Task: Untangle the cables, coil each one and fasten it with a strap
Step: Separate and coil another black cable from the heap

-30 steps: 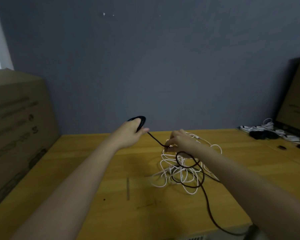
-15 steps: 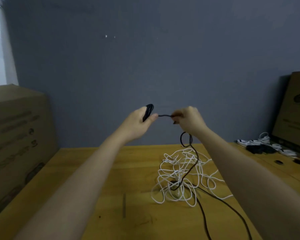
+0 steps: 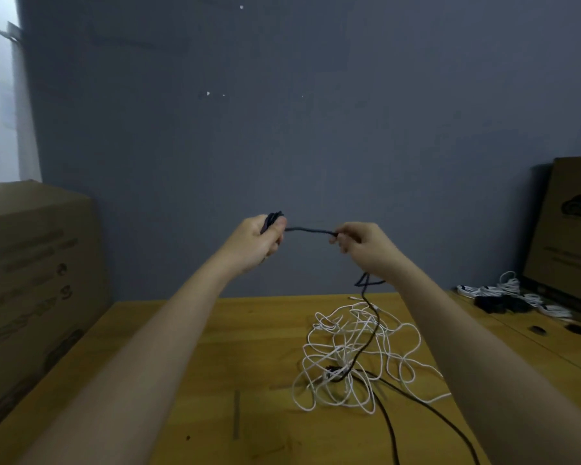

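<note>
**Black cable stretched between both hands above the table**

We see both hands raised in front of the grey wall, well above the wooden tabletop. The left hand has its fingers curled round a small coil of thin black cable, w/ loops sticking out above the thumb. A short run of that cable spans to the right hand, which pinches it btwn thumb and curled fingers.

From the right hand the cable drops down into the loose tangle of thin white cable lying on the table, then trails toward the near edge.

Far right: bundled white and black cables by a leaning brown cardboard panel. Left: a large brown cardboard box.
</note>
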`<state>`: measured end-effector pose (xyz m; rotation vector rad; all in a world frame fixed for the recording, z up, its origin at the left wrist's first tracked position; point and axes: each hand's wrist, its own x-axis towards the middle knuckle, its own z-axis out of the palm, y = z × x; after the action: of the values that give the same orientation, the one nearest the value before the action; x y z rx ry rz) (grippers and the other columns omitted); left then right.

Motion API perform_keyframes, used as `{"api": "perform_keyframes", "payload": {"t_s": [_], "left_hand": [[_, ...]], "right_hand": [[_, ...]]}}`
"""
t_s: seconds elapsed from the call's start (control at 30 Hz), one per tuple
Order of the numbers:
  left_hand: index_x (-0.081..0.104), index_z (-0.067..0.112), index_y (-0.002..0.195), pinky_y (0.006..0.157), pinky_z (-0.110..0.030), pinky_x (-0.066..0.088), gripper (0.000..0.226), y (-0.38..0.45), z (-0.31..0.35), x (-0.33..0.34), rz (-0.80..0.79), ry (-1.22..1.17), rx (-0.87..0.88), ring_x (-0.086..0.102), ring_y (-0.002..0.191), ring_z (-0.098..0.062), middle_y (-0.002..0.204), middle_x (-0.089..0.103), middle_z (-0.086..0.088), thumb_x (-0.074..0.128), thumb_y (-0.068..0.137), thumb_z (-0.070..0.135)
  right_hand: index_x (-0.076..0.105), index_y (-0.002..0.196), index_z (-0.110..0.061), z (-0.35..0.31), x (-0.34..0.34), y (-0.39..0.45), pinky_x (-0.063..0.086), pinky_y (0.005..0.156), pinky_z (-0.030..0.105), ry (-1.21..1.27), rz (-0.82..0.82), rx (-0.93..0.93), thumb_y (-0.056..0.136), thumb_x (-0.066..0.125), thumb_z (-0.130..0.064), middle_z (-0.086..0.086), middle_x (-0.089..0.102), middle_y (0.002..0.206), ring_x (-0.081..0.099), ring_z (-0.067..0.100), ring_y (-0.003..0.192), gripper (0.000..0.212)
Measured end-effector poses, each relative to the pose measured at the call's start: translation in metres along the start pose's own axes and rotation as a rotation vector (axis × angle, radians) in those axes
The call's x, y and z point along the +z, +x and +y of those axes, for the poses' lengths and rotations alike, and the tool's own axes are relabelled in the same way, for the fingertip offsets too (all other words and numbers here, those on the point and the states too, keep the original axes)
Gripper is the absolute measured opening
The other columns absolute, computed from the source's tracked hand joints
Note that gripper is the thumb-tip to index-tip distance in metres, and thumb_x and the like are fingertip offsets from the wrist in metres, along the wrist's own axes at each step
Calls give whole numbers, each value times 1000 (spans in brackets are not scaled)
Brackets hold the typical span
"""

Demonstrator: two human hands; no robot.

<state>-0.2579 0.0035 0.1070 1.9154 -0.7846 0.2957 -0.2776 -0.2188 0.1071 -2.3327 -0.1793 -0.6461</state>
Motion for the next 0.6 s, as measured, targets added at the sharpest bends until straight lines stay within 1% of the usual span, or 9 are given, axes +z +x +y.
{"api": "perform_keyframes", "payload": {"t_s": [0.07,0.1,0.13,0.2,0.3,0.37,0.43,0.5,0.6], "left_hand": [[41,15,70,48,-23,29,36,-4,-3,5,-45,-13,-24,31,41,-6,47,36,12,38,103,31],[39,15,70,46,-22,28,36,-7,-5,7,-65,-60,-34,29,40,-6,45,34,12,39,103,30],[38,14,70,45,-23,27,36,-8,-6,8,-85,-115,-43,28,40,-7,45,32,11,39,103,29],[39,14,70,45,-23,27,38,-13,-7,12,-142,-187,-68,26,41,-9,47,29,7,38,103,33],[43,11,75,45,-21,29,41,-21,-12,21,-260,-199,-109,27,42,-10,47,29,6,34,100,43],[43,11,77,46,-22,31,41,-28,-20,28,-293,-209,-115,28,43,-11,47,30,6,34,99,45],[41,12,75,47,-24,31,38,-36,-30,31,-276,-292,-121,27,43,-11,47,29,6,34,101,39],[37,13,74,45,-24,30,37,-43,-41,29,-224,-442,-136,24,40,-10,46,27,6,32,103,35],[36,13,72,40,-21,28,38,-49,-56,27,-92,-611,-159,21,36,-8,45,24,7,29,103,34]], "right_hand": [[63,102,-13,0,0,4,47,60,34,-408,123,-146,99,40,-9,5,61,84,55,25,72,23],[61,106,-11,-3,0,5,49,62,37,-436,231,-186,100,42,-12,7,63,90,57,29,77,20],[59,105,-8,-6,1,5,47,60,36,-386,345,-213,100,45,-17,7,63,89,56,29,77,17],[57,92,-6,-11,7,7,35,52,30,-221,541,-232,98,51,-33,1,57,75,50,22,66,28],[53,71,-16,-17,26,10,27,49,30,39,637,-147,93,54,-47,-7,47,59,41,10,53,38],[52,68,-13,-14,47,10,25,49,31,137,566,-29,93,53,-51,-6,43,54,36,10,48,45],[58,76,-3,-4,67,7,24,49,31,90,436,50,93,49,-54,0,44,54,37,14,48,55],[63,80,-2,16,85,0,27,49,30,-39,274,46,93,46,-56,2,49,55,43,18,50,58],[69,88,-13,42,115,-20,34,52,31,-137,38,-30,97,43,-49,-5,52,57,49,16,54,45]]}}
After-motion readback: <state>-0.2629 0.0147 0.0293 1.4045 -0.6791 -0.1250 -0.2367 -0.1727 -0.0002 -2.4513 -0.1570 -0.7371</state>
